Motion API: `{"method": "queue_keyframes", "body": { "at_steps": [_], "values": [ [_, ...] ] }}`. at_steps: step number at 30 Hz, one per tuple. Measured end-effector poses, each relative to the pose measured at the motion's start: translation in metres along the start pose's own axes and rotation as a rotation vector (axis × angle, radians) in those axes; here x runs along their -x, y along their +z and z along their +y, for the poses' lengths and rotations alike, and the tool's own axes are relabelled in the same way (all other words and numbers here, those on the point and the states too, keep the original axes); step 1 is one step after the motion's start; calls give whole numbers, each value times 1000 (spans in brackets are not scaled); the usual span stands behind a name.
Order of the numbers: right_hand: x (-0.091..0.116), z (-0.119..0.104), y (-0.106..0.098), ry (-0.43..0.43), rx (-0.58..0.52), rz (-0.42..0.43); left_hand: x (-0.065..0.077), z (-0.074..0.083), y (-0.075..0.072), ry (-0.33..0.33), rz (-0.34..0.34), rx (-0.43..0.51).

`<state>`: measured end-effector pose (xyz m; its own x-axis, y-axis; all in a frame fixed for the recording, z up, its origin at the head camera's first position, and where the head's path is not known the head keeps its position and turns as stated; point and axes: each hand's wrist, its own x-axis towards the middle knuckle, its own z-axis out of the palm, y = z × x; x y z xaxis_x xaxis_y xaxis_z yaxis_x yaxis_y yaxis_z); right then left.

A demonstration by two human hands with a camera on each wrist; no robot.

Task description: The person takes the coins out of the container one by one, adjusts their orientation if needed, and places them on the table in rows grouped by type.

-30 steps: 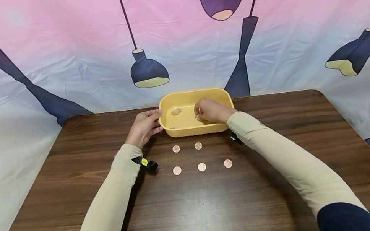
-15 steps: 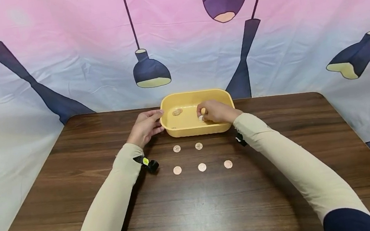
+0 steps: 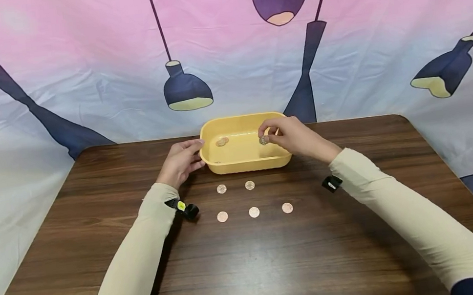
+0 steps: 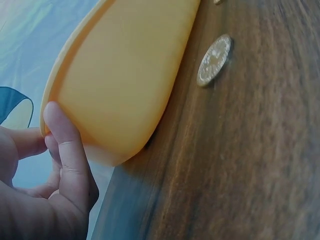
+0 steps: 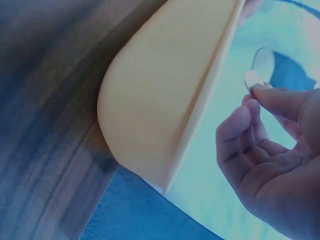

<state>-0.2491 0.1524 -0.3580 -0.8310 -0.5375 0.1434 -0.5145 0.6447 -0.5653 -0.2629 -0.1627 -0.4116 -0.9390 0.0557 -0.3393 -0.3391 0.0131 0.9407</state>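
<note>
My left hand (image 3: 180, 163) grips the left end of a yellow plastic basin (image 3: 248, 167) at the table's back. In the left wrist view, fingers and thumb of that hand (image 4: 67, 170) pinch the basin's rim (image 4: 52, 75). My right hand (image 3: 299, 137) pinches a coin (image 3: 262, 140) between thumb and fingertips, over the basin's right part. The right wrist view shows this coin (image 5: 253, 80) above rim level, thumb on its edge. Inside the basin, a few overlapping coins (image 3: 222, 142) lie at the left, with another coin (image 3: 217, 162) by the front wall.
Two coins, one left (image 3: 221, 189) and one right (image 3: 249, 185), lie in a row before the basin. Nearer me is a row of three, including the right-hand coin (image 3: 287, 208). A lamp-printed cloth (image 3: 122, 83) hangs behind the brown wooden table (image 3: 256, 273).
My right hand has lifted a coin from the basin's floor and moved up and to the right with it. The left hand keeps its grip on the rim.
</note>
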Motion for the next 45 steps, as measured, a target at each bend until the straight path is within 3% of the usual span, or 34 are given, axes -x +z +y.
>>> {"method": "queue_keyframes", "body": {
  "at_steps": [7,15,20,29,36,45],
  "values": [
    [34,-11,4,75,-55,-7,1,3,-6,1,5,24],
    [54,2,31,145,-62,-36,0,3,-10,-7,-1,52],
    [56,8,46,190,-12,-66,-1,2,-11,0,-5,51],
    [51,24,52,356,-26,-128,-2,-3,-7,-27,-2,173],
    [52,28,51,348,47,-181,-3,-5,-4,-29,-6,183],
    [55,30,50,353,23,-183,-5,-5,-3,-43,-14,203]
  ]
}}
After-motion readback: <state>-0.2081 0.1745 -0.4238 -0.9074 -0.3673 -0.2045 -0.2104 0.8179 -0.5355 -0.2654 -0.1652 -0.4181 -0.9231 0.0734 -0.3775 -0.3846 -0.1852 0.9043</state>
